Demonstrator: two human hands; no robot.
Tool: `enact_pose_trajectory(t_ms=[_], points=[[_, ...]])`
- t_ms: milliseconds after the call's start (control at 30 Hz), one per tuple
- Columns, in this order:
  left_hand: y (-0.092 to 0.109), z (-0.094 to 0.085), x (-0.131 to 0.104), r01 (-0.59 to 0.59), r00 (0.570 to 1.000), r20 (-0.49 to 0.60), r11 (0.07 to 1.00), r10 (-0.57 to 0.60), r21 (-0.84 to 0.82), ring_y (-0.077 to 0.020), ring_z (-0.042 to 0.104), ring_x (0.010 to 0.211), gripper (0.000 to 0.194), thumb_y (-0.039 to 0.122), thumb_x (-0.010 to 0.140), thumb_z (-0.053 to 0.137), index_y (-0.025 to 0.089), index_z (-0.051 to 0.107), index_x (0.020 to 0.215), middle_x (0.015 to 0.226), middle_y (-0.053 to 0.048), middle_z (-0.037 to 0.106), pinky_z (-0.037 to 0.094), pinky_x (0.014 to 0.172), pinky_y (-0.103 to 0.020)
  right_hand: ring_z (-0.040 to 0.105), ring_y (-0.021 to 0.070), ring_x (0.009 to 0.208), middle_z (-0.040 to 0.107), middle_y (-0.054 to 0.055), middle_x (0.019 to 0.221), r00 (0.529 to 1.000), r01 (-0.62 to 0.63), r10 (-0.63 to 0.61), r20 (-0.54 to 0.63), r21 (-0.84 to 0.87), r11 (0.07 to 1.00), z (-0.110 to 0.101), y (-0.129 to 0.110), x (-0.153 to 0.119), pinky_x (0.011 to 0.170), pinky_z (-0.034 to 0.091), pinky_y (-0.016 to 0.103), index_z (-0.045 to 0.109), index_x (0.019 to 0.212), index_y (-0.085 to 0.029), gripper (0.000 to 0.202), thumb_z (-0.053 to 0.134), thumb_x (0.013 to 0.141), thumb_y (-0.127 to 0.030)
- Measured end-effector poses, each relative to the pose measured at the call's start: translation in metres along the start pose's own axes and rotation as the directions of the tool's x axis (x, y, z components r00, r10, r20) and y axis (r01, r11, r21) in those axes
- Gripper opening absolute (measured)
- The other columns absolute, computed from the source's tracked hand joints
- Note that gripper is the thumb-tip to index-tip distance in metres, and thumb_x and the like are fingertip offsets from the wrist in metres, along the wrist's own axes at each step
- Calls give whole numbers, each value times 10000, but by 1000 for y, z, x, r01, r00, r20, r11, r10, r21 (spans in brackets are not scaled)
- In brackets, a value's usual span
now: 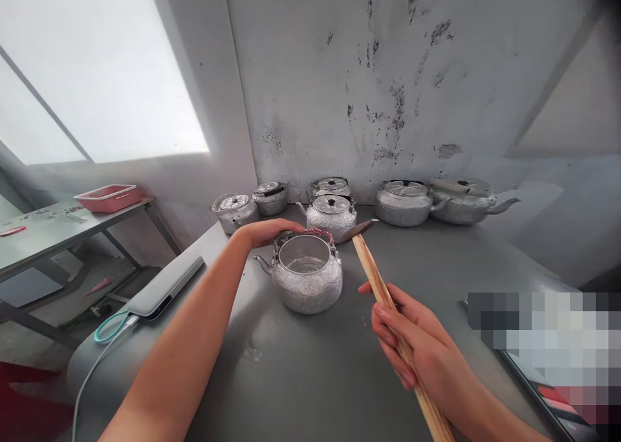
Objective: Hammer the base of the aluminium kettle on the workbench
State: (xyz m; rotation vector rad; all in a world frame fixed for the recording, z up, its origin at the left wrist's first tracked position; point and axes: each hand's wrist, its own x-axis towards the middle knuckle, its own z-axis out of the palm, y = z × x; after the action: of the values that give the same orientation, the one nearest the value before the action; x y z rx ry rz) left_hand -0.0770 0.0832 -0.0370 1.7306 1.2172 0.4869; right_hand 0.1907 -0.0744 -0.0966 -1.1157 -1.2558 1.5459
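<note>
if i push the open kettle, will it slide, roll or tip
The open kettle is probably light for its size, given its thin-looking metal rim. Its squat, broad body should resist tipping. On the smooth-looking grey table, it would likely slide rather than roll.

At the left edge of the counter (291, 377), a grey power bank (167, 287) with a white cable (98, 362) and a teal loop (98, 330). Further left, a pink basket (109, 200) on a side table (43, 243). Along the stained wall (301, 105), lidded kettles (402, 210). Low at left, something red (29, 397).
</note>
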Motion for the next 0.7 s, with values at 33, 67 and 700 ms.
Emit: enact_pose_trajectory(t_ms=[33,67,700], points=[[7,-3,-3,-43,999,-6,998,44,39,-269,582,1188,357,482,810,681,205,750,1025,1223,-48,701,444,1005,-315,281,37,326,406,-121,595,1000,7,-7,-10,-8,1000,0,0,-1,336,325,181,501,1166,-232,320,492,955,-472],[16,-4,-8,-81,996,-25,994,83,77,-263,541,1241,368,471,807,699,231,739,1083,1290,-26,668,405,1038,-303,290,41,332,407,-118,597,1000,15,-15,-17,-10,1000,0,0,-1,339,336,186,507,1161,-230,321,479,960,-479],[74,46,-43,-263,934,356,724,26,638,-120,475,646,193,311,879,545,191,586,734,736,28,594,341,592,-257,308,64,335,399,-106,569,998,9,-5,-70,60,998,0,-1,0,326,372,202,562,1107,-249,352,426,961,-539]])
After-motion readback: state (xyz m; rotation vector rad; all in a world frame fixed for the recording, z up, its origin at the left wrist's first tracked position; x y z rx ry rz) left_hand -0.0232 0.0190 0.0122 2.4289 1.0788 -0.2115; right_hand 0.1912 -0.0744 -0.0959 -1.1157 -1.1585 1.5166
